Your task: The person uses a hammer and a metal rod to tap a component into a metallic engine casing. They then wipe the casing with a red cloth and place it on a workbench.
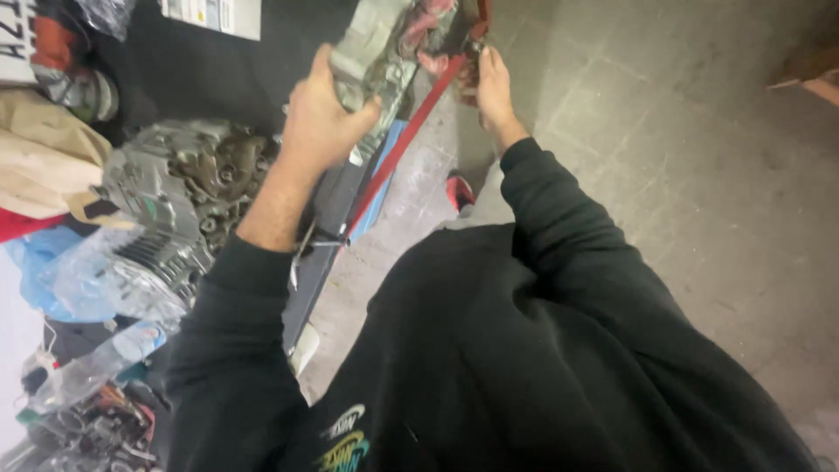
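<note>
Gripping metal part (376,52) with left hand (319,118) | right hand (491,87) pinching its edge | open floor (682,175) rightward

Dim, flat indoor light, soft shadows, overall motion blur, pale washed-out left edge

The person wears a black long-sleeved cotton sweatshirt (524,350), loose and softly creased, which fills the view from about four o'clock round to seven o'clock. Both sleeves end in plain ribbed cuffs, one at about nine o'clock and one near twelve o'clock, with the left hand (319,122) and right hand (494,92) bare beyond them. Near six o'clock the chest carries a small printed emblem (345,441) in white, yellow and teal curved shapes.
</note>
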